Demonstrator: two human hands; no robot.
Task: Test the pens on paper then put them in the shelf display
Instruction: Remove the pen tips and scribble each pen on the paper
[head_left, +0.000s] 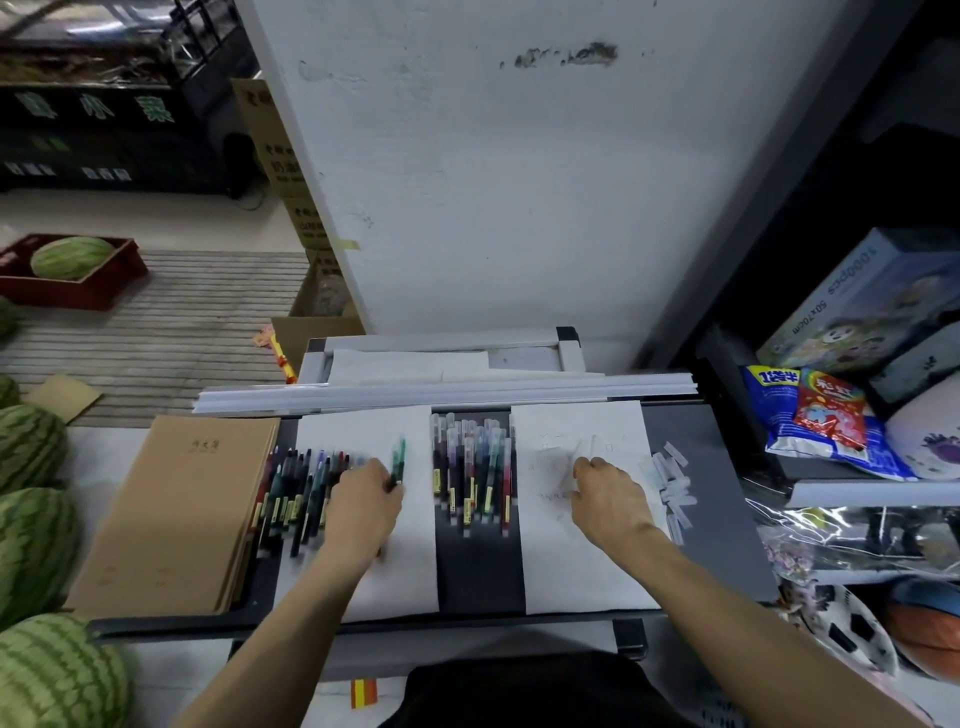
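On the dark table (717, 499) lie two white paper sheets. My left hand (363, 499) rests on the left sheet (395, 566) and pinches a green pen (398, 460) that points away from me. A row of uncapped pens (301, 493) lies left of that hand. Capped pens (470, 467) lie in a bunch on the dark strip between the sheets. My right hand (613, 493) is on the right sheet (587, 566), which bears faint marks, and holds a blurred clear pen cap (584, 449). Loose clear caps (672, 483) lie right of that sheet.
Brown notebooks (176, 514) are stacked at the table's left. Watermelons (31, 551) sit on the floor to the left. White rails (447, 395) lie along the table's far edge. Shelves on the right hold a puzzle box (857, 306), snack bags (815, 415) and balls.
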